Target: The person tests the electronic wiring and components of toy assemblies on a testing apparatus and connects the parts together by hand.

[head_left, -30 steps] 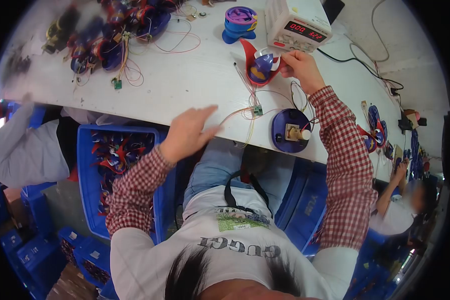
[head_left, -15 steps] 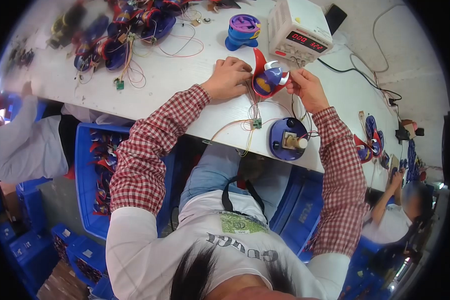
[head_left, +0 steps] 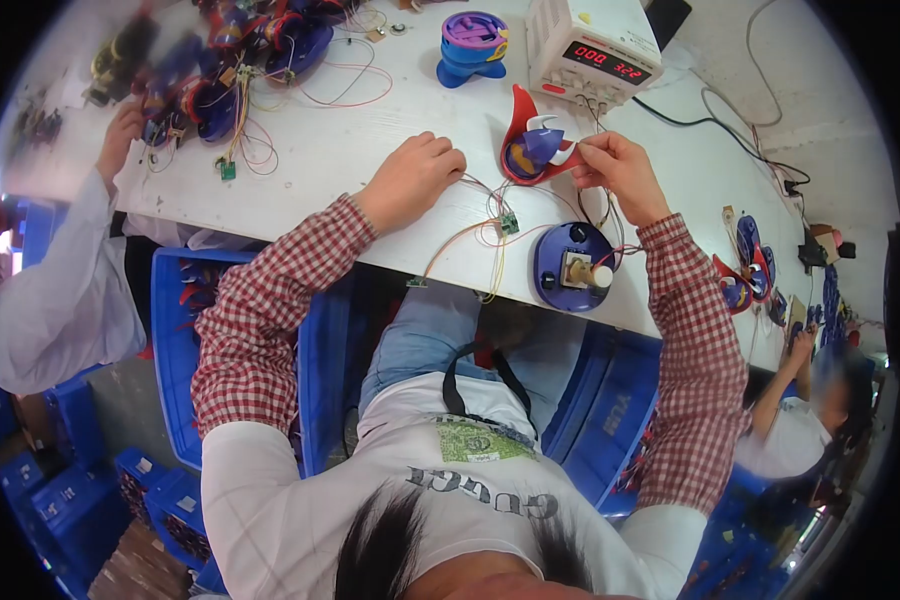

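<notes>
A red, blue and white toy piece (head_left: pixel 536 148) rests on the white table, wired to a small green circuit board (head_left: pixel 509 223). My right hand (head_left: pixel 622 172) pinches the right edge of this piece. To its left, my left hand (head_left: pixel 413 180) is closed near the table, with thin wires at its fingertips; part of its grip is hidden. A round dark-blue base (head_left: pixel 574 266) with a pale knob sits near the table's front edge, below my right hand, with wires running up from it.
A power supply (head_left: pixel 595 47) and a blue and purple toy (head_left: pixel 472 48) stand at the back. Wired toy parts (head_left: pixel 215 105) are piled at the left, by a co-worker's hand (head_left: pixel 120 135). Blue bins (head_left: pixel 324 370) stand below the table. Another person sits at the right.
My left hand came in to the toy piece, then drew back left with wires at its fingers. My right hand stays on the piece. The left co-worker's hand has reached up to the pile.
</notes>
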